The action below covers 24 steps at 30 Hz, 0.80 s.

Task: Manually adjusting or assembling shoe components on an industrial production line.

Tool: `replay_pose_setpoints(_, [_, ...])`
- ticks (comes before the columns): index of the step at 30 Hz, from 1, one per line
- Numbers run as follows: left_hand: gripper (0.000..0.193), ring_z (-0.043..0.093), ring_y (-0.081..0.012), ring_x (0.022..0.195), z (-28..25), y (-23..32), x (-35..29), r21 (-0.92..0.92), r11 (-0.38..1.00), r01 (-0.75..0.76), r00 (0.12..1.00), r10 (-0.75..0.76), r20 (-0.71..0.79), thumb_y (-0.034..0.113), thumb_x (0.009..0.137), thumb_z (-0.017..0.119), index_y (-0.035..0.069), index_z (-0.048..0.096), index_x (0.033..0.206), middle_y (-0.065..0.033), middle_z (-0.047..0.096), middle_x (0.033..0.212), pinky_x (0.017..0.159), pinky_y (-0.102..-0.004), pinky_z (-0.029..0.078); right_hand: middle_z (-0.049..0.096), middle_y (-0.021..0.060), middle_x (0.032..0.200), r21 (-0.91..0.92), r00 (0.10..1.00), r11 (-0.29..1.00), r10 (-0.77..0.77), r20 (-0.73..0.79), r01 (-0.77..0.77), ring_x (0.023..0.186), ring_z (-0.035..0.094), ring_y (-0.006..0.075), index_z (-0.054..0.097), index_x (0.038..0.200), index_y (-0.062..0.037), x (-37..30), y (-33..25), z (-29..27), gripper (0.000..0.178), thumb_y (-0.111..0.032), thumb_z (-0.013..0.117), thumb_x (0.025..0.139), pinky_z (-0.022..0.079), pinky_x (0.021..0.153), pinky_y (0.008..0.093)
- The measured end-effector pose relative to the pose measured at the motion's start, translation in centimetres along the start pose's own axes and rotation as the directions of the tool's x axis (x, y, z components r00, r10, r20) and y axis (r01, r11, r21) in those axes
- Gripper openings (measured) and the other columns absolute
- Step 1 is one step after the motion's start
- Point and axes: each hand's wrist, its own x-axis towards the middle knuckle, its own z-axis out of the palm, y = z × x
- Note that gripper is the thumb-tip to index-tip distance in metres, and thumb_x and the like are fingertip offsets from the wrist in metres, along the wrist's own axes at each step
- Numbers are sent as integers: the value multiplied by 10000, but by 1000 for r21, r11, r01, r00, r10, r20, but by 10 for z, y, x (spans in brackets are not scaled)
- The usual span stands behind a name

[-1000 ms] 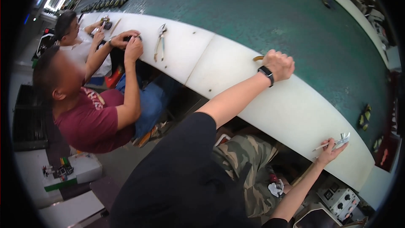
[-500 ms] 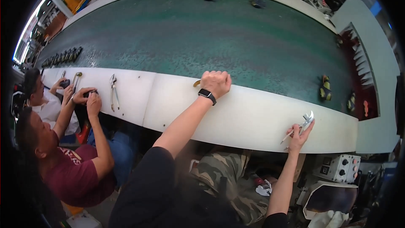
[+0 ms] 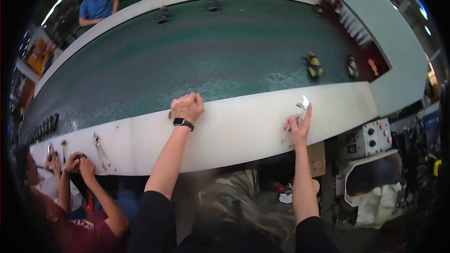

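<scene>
My left hand [image 3: 187, 107] is closed in a fist at the inner edge of a white ledge [image 3: 225, 126], beside a green conveyor belt [image 3: 187, 56]. A small brown curved piece [image 3: 170, 115] shows beside the fist, and whatever the fingers hold is hidden. Farther right, above the ledge, my right hand [image 3: 298, 131] grips silver pincers [image 3: 303, 105]. Their curved jaw points up and away, and their thin handles slant down left of the palm. Two dark-and-yellow pieces [image 3: 314, 65] lie on the belt beyond this hand.
A grey machine housing [image 3: 398, 42] borders the belt at right, above a control box [image 3: 368, 138] with knobs. At left a co-worker in maroon [image 3: 101, 227] handles a dark piece near other pincers [image 3: 99, 151]. Dark pieces [image 3: 44, 129] stand in a row. Another person [image 3: 98, 7] is across the belt.
The view has swung right, so both hands appear farther left and more of the housing shows. My left hand stays closed beside the brown piece; the pincers remain in my right hand.
</scene>
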Motion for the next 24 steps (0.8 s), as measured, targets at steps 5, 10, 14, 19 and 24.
replay_pose_setpoints(5, [278,635,-288,574,-8,-4,0,62,997,48,996,-53,77,281,862,611,120,611,635,-72,653,622,578,-413,487,568,110,959,37,999,998,46,23,-47,624,576,149,-9,1588,-164,3,3,6,883,24,530,914,520,587,288])
replay_pose_setpoints(10, [301,636,-291,576,-11,0,1,72,997,25,995,-32,91,289,876,606,117,601,629,-68,651,615,578,-411,493,579,105,909,-37,997,996,79,14,-78,635,591,150,-12,1587,-155,-1,-14,6,860,-18,523,927,520,606,293])
replay_pose_setpoints(14, [296,638,-284,583,-7,2,4,96,995,0,997,-7,81,288,881,602,114,598,642,-65,657,633,576,-403,494,566,70,809,-26,998,998,61,8,-61,613,580,145,-23,1586,-140,-1,-13,1,860,-26,516,925,509,596,294])
replay_pose_setpoints(19, [295,634,-279,579,-6,0,2,115,993,-14,997,5,82,285,884,599,120,597,641,-59,658,634,561,-406,485,568,74,810,-58,998,997,56,24,-54,614,582,144,-24,1584,-131,-1,-13,3,864,-16,515,919,511,595,294])
replay_pose_setpoints(24, [288,636,-272,582,-10,-4,2,128,992,1,997,-11,75,283,877,605,121,600,639,-55,655,629,561,-406,485,571,74,810,-35,997,997,64,46,-63,616,582,142,-11,1584,-125,0,-11,7,860,-18,528,922,512,585,289])
